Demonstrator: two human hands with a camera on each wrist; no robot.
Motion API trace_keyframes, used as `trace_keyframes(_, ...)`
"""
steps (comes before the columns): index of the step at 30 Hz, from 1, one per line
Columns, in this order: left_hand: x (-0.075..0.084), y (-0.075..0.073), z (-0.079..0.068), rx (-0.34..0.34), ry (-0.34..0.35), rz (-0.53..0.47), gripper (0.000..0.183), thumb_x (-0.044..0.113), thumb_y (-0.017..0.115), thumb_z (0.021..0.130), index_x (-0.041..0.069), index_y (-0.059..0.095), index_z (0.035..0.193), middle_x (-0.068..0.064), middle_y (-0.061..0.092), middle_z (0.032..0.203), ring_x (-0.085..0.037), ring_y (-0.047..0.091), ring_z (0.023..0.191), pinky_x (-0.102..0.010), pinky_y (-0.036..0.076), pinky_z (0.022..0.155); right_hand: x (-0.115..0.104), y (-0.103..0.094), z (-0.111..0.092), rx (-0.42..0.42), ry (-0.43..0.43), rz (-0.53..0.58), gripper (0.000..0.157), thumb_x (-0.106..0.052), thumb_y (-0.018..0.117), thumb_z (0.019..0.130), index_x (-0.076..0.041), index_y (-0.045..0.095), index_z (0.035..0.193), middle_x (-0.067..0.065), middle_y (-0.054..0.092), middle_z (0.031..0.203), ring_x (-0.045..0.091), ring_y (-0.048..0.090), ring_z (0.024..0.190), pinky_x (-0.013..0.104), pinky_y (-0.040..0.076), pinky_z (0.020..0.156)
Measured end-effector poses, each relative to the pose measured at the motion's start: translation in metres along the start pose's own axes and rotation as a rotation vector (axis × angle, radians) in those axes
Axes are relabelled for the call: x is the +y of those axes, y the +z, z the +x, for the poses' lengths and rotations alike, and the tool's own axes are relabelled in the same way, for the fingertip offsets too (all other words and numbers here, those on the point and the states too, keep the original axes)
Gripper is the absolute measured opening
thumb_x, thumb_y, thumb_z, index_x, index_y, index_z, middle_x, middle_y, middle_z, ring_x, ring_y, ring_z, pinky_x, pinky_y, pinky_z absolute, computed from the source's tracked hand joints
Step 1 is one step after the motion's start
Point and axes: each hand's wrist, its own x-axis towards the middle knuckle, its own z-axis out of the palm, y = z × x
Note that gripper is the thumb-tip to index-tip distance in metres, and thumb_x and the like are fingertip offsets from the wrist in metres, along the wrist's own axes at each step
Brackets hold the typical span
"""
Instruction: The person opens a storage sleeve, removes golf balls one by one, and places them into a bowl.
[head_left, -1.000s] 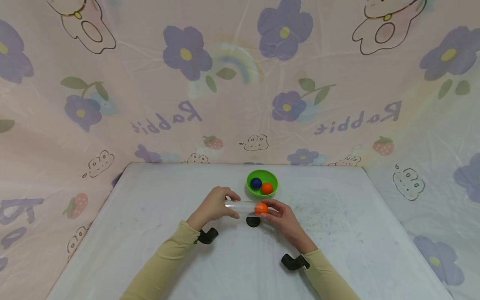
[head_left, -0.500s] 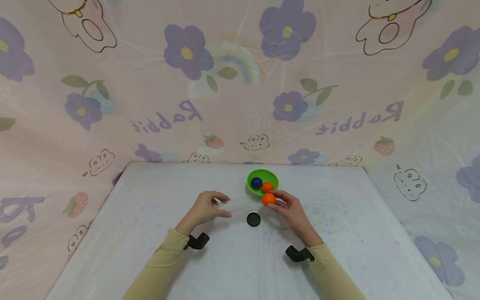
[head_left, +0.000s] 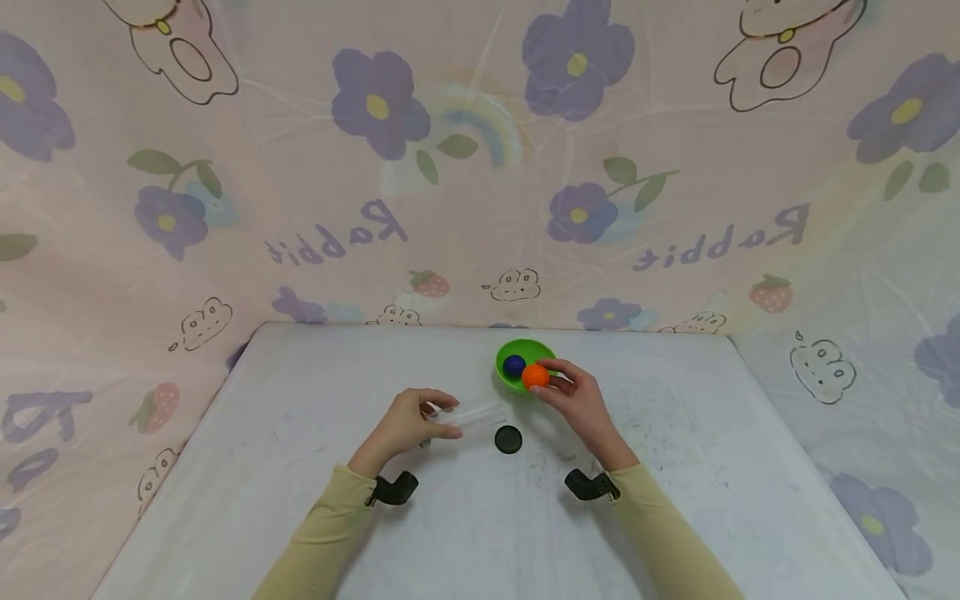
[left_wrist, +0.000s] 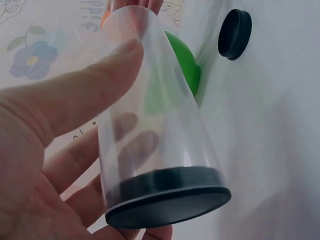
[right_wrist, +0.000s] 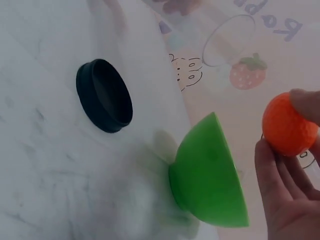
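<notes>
My left hand (head_left: 406,423) grips a clear plastic tube (left_wrist: 170,135) around its side. A black cap (left_wrist: 170,200) closes the tube's near end; the other end is uncapped and points toward the bowl. Between thumb and fingers, my right hand (head_left: 583,408) pinches an orange ball (right_wrist: 287,125) above the rim of a green bowl (right_wrist: 210,175). Inside the bowl lies a dark blue ball (head_left: 513,366). The second orange ball seen earlier in the bowl is hidden behind the held one in the head view.
A loose black cap (head_left: 507,439) lies on the white-covered table (head_left: 480,533) in front of the bowl, between the two hands. Behind the table hangs a patterned cloth (head_left: 480,208), which also rises at both sides.
The orange ball came out of the tube's open end in my right hand, then moved away to over the bowl. My left hand drew back leftward with the tube.
</notes>
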Motion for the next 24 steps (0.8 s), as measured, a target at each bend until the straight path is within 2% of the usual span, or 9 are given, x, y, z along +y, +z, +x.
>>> trace_keyframes(4,-0.002,0.0,0.0,0.002,-0.004,-0.005,0.047,0.025,0.088,0.068,0.009,0.072,0.109,-0.003,0.067,0.104,-0.03,0.058,0.093,-0.034,0.048,0.074,0.0,0.002,0.008,0.015,-0.039,-0.061,0.049,-0.005,0.076,0.081,0.002,0.055,0.125,0.017,0.052,0.128,0.033,0.056,0.109,0.027,0.051,0.084)
trace_keyframes(10,-0.002,-0.001,0.0,-0.003,-0.002,-0.004,0.049,0.027,0.088,0.068,0.008,0.071,0.11,-0.003,0.067,0.104,-0.031,0.058,0.093,-0.035,0.047,0.074,0.005,0.002,0.019,0.01,-0.077,-0.107,0.056,0.0,0.074,0.081,0.009,0.047,0.129,0.023,0.05,0.127,0.037,0.055,0.112,0.024,0.049,0.086)
trace_keyframes(19,-0.003,-0.003,-0.001,-0.003,-0.009,0.013,0.049,0.026,0.088,0.068,0.008,0.071,0.11,-0.004,0.067,0.104,-0.03,0.058,0.092,-0.036,0.047,0.076,0.009,0.002,0.024,0.052,-0.059,-0.239,0.044,-0.007,0.078,0.08,-0.002,0.058,0.119,0.015,0.058,0.118,0.029,0.062,0.104,0.027,0.051,0.083)
trace_keyframes(24,-0.001,-0.003,-0.001,-0.002,-0.011,0.017,0.048,0.025,0.088,0.068,0.009,0.071,0.11,-0.004,0.067,0.104,-0.03,0.058,0.092,-0.036,0.047,0.076,0.009,0.004,0.026,0.048,-0.06,-0.318,0.043,-0.008,0.079,0.079,-0.004,0.061,0.118,0.014,0.06,0.117,0.028,0.063,0.099,0.032,0.052,0.082)
